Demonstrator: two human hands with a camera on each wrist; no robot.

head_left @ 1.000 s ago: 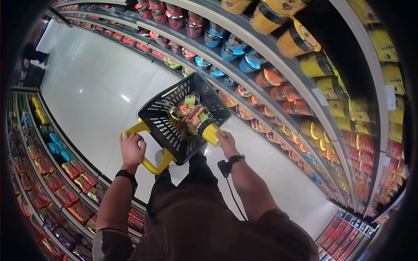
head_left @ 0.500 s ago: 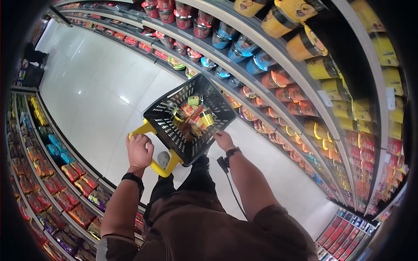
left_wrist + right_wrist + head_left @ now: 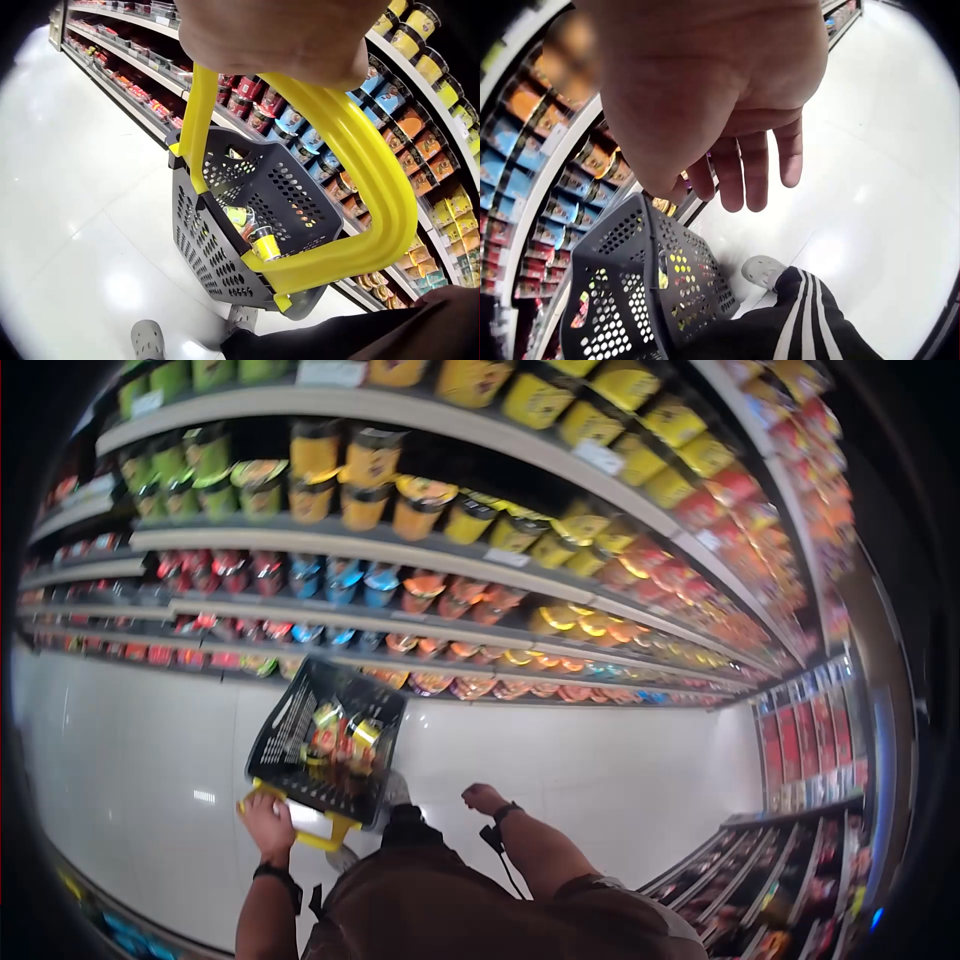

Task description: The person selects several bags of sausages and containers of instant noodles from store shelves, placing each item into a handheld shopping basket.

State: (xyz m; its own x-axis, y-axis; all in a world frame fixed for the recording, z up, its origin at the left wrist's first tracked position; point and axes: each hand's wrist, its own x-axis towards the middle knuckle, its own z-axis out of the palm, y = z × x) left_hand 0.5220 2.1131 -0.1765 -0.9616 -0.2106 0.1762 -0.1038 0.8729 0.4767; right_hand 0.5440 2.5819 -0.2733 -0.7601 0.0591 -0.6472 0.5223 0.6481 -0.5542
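My left hand (image 3: 267, 825) grips the yellow handle (image 3: 397, 214) of a black perforated shopping basket (image 3: 275, 750), which hangs at front left, tilted in the head view. Several packaged food cups lie in a heap inside it, among them a yellow cup (image 3: 265, 245) with a dark rim and a green-labelled one (image 3: 236, 216). To the right of the basket, my right hand (image 3: 485, 798) hangs over the floor and holds nothing. In the right wrist view its fingers (image 3: 756, 176) droop loosely, apart from the basket's side.
A long curved shelf unit (image 3: 250, 538) with rows of green, yellow, red, blue and orange cups runs along the front. Lower right stands another rack (image 3: 760, 860) of packets. Pale shiny floor (image 3: 580, 760) lies between them. A grey clog (image 3: 148, 337) shows below the basket.
The right hand let go of a yellow cup into the basket and drew back from it. The head view has swung right toward the shelves. My left hand still grips the handle.
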